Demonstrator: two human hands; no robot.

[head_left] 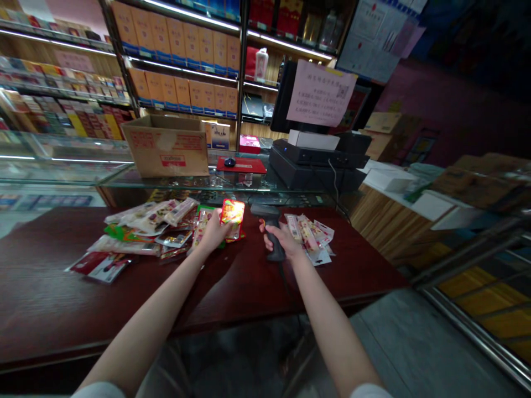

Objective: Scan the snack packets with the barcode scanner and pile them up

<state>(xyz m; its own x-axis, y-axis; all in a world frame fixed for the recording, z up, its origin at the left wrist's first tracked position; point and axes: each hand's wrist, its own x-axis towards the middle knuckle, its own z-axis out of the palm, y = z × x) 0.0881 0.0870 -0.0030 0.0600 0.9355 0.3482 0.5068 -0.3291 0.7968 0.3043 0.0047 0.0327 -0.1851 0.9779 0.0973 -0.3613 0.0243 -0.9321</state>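
My right hand (279,239) is wrapped round the handle of a dark barcode scanner (266,212), with a finger by its trigger. The scanner's head faces left, and its cord hangs over the table edge. Between the fingers of my left hand (214,231) is a red snack packet (233,212), its front lit brightly in front of the scanner. Beside my left hand lies a heap of packaged goods (145,221) in clear, green and red wrappers. To the right of my right hand is a smaller pile of packets (309,232).
A dark red wooden table (244,287) spans the front. Behind it stand an open cardboard box (166,146), a mouse (229,162) on a red mat, and a monitor (286,99) with a paper notice above a black cash drawer (315,171). Stocked shelves line the back.
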